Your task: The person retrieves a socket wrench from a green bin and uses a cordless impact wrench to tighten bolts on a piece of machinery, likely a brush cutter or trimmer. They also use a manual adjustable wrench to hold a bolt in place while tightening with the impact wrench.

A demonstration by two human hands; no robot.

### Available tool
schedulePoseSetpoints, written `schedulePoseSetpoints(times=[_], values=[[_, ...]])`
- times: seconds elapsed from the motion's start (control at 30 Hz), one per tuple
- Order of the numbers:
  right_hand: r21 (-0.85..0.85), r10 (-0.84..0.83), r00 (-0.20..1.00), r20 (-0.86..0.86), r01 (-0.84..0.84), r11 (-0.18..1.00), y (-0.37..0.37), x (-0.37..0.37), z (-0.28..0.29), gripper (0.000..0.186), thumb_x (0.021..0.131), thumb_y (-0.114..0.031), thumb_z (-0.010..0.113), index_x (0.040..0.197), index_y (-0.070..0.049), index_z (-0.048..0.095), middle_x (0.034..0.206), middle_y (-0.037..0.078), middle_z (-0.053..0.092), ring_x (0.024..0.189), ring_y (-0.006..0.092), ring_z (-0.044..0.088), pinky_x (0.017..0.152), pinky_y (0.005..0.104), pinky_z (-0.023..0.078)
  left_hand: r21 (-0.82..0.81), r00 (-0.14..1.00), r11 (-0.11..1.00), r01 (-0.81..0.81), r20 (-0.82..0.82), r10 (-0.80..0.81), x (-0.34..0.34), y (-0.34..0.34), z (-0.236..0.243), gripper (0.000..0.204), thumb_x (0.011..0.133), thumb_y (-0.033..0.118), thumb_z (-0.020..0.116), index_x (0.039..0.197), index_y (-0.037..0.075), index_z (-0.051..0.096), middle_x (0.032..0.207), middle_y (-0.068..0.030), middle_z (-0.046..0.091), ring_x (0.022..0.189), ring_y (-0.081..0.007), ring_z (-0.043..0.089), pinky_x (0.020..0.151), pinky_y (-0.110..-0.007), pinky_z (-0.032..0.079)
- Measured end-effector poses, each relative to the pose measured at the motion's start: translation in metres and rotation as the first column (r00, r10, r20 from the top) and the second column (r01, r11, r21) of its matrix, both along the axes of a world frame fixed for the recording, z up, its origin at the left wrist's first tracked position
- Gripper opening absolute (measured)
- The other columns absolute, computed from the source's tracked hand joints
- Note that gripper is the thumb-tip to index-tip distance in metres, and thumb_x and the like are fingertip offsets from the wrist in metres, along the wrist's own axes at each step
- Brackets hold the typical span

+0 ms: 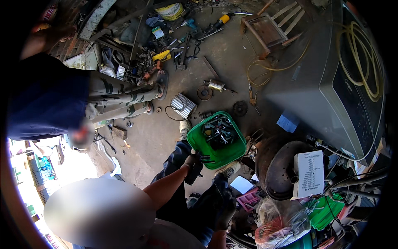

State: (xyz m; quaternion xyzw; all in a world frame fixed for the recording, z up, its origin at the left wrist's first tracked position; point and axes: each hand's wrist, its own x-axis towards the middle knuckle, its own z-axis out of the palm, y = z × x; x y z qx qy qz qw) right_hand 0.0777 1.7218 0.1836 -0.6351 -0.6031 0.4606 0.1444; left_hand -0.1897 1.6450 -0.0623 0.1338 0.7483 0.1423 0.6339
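My left hand [192,160], in a dark glove, is closed around a dark blocky object [193,175] whose kind I cannot make out. Thin dark prongs stick out beside it, over the near rim of a green plastic basin [230,157]. Inside the basin lies a jumble of metal tools and parts [219,130]. My right hand [226,209], also dark-gloved, is low by my right leg; shadow hides its fingers. My shoes [228,169] stand by the basin, one on either side.
Beyond the basin lie a finned motor housing [183,106], a motor rotor [215,85] and a round flange [239,108]. A person in camouflage trousers [120,97] stands left. A rusty drum [265,166] and white box [309,174] are right; a grey machine [306,83] is far right.
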Motion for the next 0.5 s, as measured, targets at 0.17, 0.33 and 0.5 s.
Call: schedulePoseSetpoints(times=[0.17,0.33,0.5], values=[[0.114,0.338,0.926,0.166,-0.359,0.926,0.010,-0.015,0.033,0.021,0.092,-0.007,0.054,0.110,-0.002,0.063,0.107,0.012,0.066,0.101,0.0268,0.063,0.085,0.0337,0.050,-0.032,0.970,0.991,-0.130,-0.213,0.120,-0.002,0.034,0.018,0.048,0.087,0.046,0.063,0.120,0.010,0.063,0.102,-0.0146,0.071,0.089,-0.0359,0.068,0.077,-0.041,0.053],[0.169,0.450,0.873,0.187,-0.479,0.861,0.044,-0.016,0.054,0.012,0.089,-0.008,0.057,0.079,-0.003,0.060,0.073,0.011,0.060,0.071,0.0261,0.061,0.061,0.0372,0.047,0.403,0.961,0.875,0.268,-0.047,-0.273,-0.029,0.069,0.162,0.049,0.090,0.050,0.059,0.128,0.020,0.061,0.119,-0.0134,0.065,0.110,-0.0300,0.061,0.094,-0.040,0.048],[0.021,0.592,0.789,-0.163,-0.598,0.802,0.089,-0.113,0.116,0.008,0.086,-0.008,0.061,0.082,-0.001,0.062,0.075,0.011,0.063,0.064,0.0275,0.061,0.058,0.0344,0.047,0.414,0.865,0.776,0.476,-0.061,-0.497,-0.103,0.107,0.385,0.043,0.092,0.056,0.054,0.122,0.029,0.065,0.118,-0.0083,0.067,0.109,-0.0275,0.063,0.096,-0.039,0.048]])
